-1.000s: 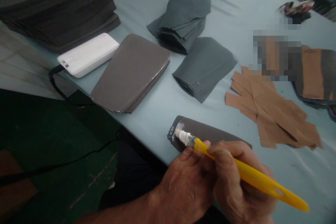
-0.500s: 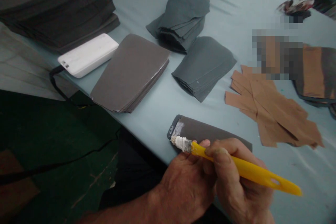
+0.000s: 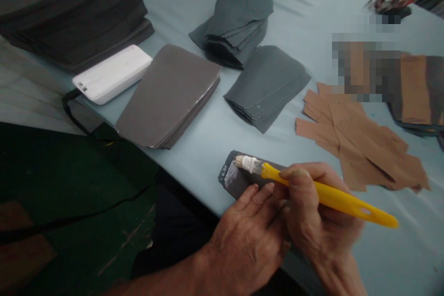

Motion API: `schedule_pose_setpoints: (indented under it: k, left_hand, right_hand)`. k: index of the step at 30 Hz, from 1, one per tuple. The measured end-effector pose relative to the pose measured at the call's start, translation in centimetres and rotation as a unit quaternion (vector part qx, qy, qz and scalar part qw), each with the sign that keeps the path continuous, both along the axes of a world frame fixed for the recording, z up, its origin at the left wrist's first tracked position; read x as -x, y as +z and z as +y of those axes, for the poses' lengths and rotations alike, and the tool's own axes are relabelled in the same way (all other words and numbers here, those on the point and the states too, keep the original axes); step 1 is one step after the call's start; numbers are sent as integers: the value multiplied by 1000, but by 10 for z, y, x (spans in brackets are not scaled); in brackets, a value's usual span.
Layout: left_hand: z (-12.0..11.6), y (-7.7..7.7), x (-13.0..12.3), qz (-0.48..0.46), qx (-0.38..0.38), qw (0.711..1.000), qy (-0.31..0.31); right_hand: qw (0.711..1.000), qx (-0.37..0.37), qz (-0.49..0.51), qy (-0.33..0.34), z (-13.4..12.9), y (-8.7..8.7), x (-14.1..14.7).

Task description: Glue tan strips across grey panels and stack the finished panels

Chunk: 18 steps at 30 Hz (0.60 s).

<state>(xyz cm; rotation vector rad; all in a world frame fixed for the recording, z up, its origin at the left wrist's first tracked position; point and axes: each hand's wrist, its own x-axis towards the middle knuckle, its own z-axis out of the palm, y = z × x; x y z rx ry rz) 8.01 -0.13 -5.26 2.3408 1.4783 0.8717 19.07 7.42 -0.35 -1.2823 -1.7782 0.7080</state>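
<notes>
My right hand (image 3: 319, 208) is shut on a yellow plastic-handled brush (image 3: 329, 196), whose white, paste-caked bristles (image 3: 248, 164) reach over the end of a dark grey sheet (image 3: 243, 180). That sheet lies on the table edge, with white paste smeared across its end. My left hand (image 3: 246, 240) rests its flat fingers on the sheet, just behind the bristles. Both hands hide the sheet's far part. I cannot tell whether the bristles touch the sheet.
The pale blue cloth-covered table (image 3: 312, 23) carries a tall dark stack (image 3: 62, 9), a white power bank (image 3: 111, 74) with a black cable, grey sheet stacks (image 3: 168, 95), blue-grey stacks (image 3: 267, 85), and tan cut pieces (image 3: 357, 143). A pixelated patch (image 3: 364, 69) hides part of the far right.
The brush has swung flatter and moved up the picture, away from the sheet's near edge. My left hand's fingers now lie on the sheet. More white paste shows on its end.
</notes>
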Motion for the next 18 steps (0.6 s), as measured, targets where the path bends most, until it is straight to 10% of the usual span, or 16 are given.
schedule_pose_setpoints:
  k: [10, 18]
  left_hand:
    - [1, 5, 4, 5, 26, 1000, 6]
    - [8, 6, 6, -5, -11, 1000, 3]
  right_hand:
    - [977, -14, 177, -119, 2, 14, -12]
    - [948, 4, 176, -266, -3, 16, -85]
